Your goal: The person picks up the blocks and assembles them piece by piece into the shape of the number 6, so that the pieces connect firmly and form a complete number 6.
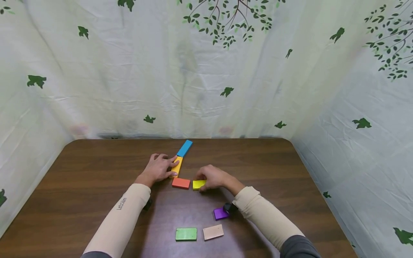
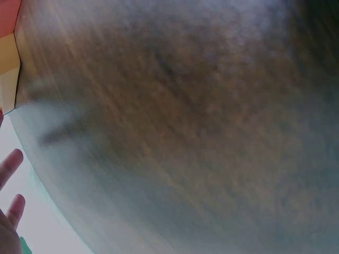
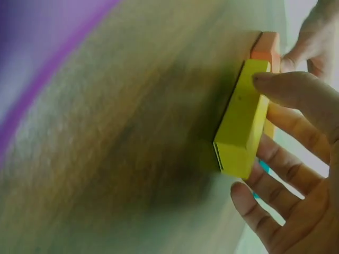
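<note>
My left hand (image 1: 158,167) rests its fingertips and thumb on an orange-yellow block (image 1: 178,167), which meets a blue block (image 1: 185,148) at its far end. A red block (image 1: 181,183) lies by its near end. My right hand (image 1: 213,177) pinches a yellow block (image 1: 198,185) just right of the red one, a small gap between them. In the right wrist view the thumb lies on one face of the yellow block (image 3: 241,114) and fingers are behind it. The left wrist view catches only a few left fingers (image 2: 10,166) at its edge.
Under the right wrist lies a purple block (image 1: 221,214). Nearer the front are a green block (image 1: 186,234) and a beige block (image 1: 213,232). All lie on a brown wooden table (image 1: 96,168), with a leaf-patterned white curtain (image 1: 161,82) around its back and sides.
</note>
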{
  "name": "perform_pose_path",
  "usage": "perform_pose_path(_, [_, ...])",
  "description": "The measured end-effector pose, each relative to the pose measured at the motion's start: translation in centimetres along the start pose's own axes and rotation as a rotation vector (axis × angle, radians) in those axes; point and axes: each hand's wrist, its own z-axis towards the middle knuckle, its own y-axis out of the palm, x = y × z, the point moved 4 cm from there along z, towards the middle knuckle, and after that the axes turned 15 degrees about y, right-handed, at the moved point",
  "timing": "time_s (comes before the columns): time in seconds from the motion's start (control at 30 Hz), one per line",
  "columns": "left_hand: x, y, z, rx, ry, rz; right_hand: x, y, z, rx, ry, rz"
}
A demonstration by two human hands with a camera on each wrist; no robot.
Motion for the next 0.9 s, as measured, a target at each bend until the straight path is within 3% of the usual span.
perform_pose_path(0.37, [-0.1, 0.11, 0.2, 0.004, 0.006, 0.001, 0.57, -0.19, -0.13, -0.011, -0.026, 0.061])
perform_pose_path(0.9, [0.02, 0.09, 0.0, -0.004, -0.003, 0.01, -0.31, 0.14, 0.17, -0.008, -0.043, 0.023])
